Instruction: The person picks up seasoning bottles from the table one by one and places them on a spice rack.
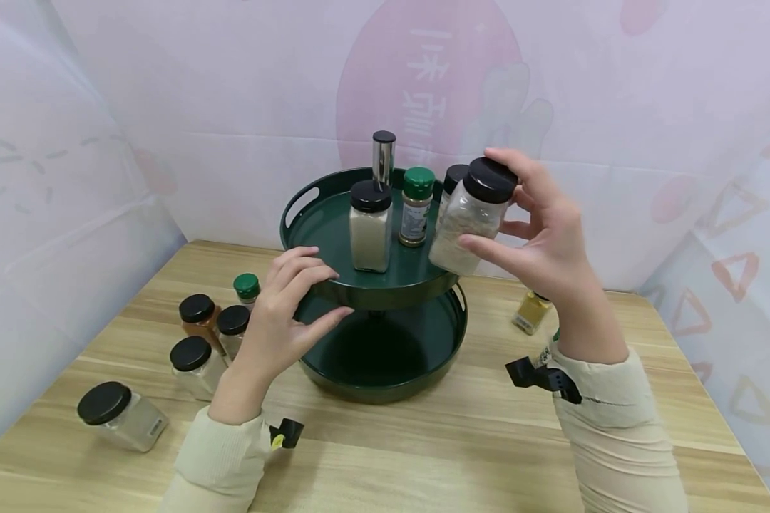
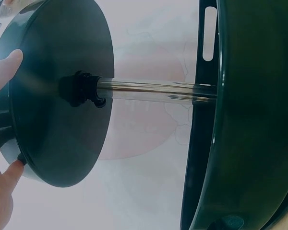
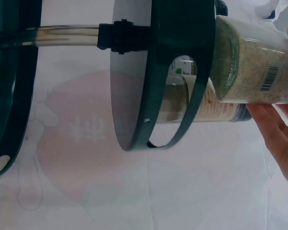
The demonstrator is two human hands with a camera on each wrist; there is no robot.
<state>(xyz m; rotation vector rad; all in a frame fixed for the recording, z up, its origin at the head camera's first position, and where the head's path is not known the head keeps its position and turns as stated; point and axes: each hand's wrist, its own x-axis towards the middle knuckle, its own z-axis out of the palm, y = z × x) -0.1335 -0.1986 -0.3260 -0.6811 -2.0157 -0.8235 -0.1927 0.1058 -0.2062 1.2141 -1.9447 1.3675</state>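
Note:
My right hand (image 1: 552,246) holds a clear square spice jar (image 1: 465,235) with a black lid and pale grainy contents. Thumb and fingers span the jar, which tilts over the right front rim of the upper tier. In the right wrist view, a barcode shows on the jar (image 3: 259,62), its base beside the rim. My left hand (image 1: 279,313) grips the left front rim of the dark green two-tier turntable (image 1: 324,228), thumb low and fingers above. On the upper tier stand a black-lidded jar (image 1: 370,235), a green-capped bottle (image 1: 415,214) and a partly hidden black-lidded jar (image 1: 454,178).
Several spice jars stand on the wooden table at left, including a red-brown one (image 1: 199,324) and a pale one (image 1: 128,420) nearest the front. A yellow-filled bottle (image 1: 531,313) is at right, partly behind my right forearm. The lower tier (image 1: 378,390) sits beneath.

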